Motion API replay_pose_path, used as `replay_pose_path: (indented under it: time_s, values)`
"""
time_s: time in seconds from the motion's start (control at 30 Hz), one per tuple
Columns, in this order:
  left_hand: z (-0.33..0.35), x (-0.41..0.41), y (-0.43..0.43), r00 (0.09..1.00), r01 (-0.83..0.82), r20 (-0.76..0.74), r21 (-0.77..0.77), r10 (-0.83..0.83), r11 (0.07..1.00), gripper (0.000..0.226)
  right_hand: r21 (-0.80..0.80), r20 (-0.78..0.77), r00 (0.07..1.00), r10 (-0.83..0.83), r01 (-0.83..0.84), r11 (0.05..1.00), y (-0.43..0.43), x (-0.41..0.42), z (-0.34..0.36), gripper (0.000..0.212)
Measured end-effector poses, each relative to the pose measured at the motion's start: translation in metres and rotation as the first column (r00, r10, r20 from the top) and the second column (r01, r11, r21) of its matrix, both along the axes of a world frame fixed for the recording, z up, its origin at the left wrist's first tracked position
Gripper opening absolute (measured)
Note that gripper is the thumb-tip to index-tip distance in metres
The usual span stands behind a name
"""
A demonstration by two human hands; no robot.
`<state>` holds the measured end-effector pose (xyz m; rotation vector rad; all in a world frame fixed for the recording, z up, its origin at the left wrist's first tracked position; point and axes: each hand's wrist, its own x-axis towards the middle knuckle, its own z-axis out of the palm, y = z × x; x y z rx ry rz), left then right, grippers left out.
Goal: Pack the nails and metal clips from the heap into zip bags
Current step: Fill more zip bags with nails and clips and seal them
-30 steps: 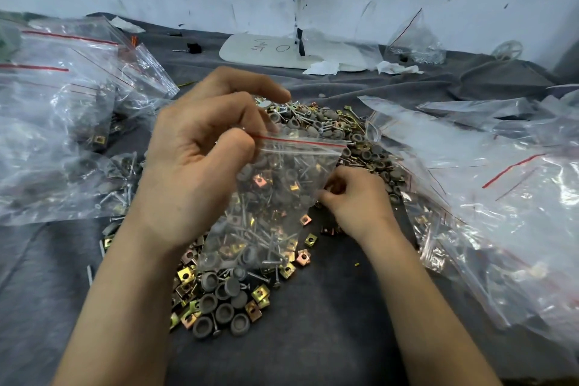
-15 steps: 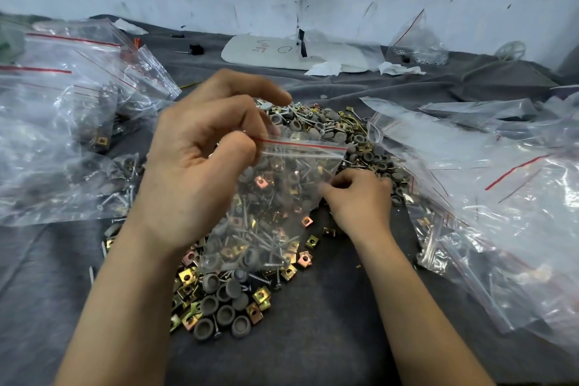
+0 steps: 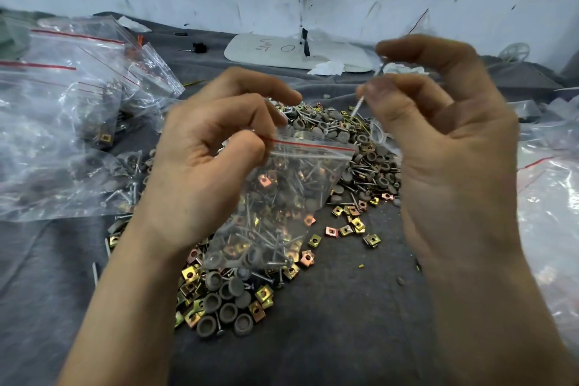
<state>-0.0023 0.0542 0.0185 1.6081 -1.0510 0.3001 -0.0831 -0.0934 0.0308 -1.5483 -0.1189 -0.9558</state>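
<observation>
Two hands are up in my view: my left hand (image 3: 200,172) pinches the top corner of the half-full zip bag (image 3: 282,197) — my right hand (image 3: 445,147) pinches one thin nail (image 3: 360,102) (a bit blurry) above the heap (image 3: 369,172) on the grey surface (image 3: 344,338).

Grey cloth-covered table (image 3: 344,338) under a heap (image 3: 376,160) of nails (image 3: 363,170) and clips (image 3: 347,230), zip bags (image 3: 62,135) alongside, white board (image 3: 272,52) behind.

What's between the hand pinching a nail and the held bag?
Head view: an open gap; behind it lies the heap of grey-capped nails and gold metal clips on dark grey cloth.
</observation>
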Motion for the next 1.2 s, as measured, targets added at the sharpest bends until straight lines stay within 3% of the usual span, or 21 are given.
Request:
replay_pose_path:
  time_s: [0.33,0.57,0.63,0.7,0.77,0.83,0.93,1.1,1.2]
  values:
    - [-0.004,0.002,-0.005,0.998,0.057,0.010,-0.044,-0.056,0.997,0.014,-0.249,-0.219,0.974,-0.054,-0.003,0.969,0.004,-0.001,-0.004,0.010]
    - [-0.005,0.003,-0.002,1.000,0.014,0.018,-0.038,-0.013,0.999,0.012,-0.215,-0.272,0.946,-0.175,0.117,0.970,-0.016,0.000,-0.009,0.002]
    - [-0.005,0.003,-0.002,1.000,0.006,0.003,-0.043,-0.006,0.999,0.012,-0.240,-0.429,0.880,-0.202,0.105,0.965,-0.028,0.006,-0.020,0.008]
    - [-0.006,0.004,-0.003,1.000,-0.019,-0.024,-0.053,0.018,0.998,0.012,-0.349,-0.663,0.714,-0.226,-0.027,0.937,-0.036,0.014,-0.034,0.013]
    - [-0.007,0.006,-0.004,0.997,-0.059,-0.048,-0.055,0.057,0.997,0.013,-0.520,-0.791,0.503,-0.349,-0.251,0.817,-0.037,0.023,-0.049,0.015]
    - [-0.008,0.008,-0.005,0.994,-0.091,-0.061,-0.059,0.087,0.994,0.019,-0.584,-0.805,0.405,-0.434,-0.415,0.697,-0.034,0.030,-0.060,0.016]
    - [-0.007,0.007,-0.005,0.994,-0.094,-0.068,-0.076,0.089,0.993,0.023,-0.551,-0.833,0.359,-0.420,-0.479,0.683,-0.034,0.034,-0.065,0.017]
    - [-0.006,0.004,-0.004,0.995,-0.090,-0.042,-0.051,0.088,0.995,0.015,-0.551,-0.832,0.373,-0.410,-0.479,0.683,-0.038,0.035,-0.068,0.031]
    - [-0.005,0.004,-0.004,0.995,-0.088,-0.058,-0.058,0.084,0.994,0.016,-0.536,-0.838,0.388,-0.385,-0.443,0.719,-0.041,0.034,-0.069,0.022]
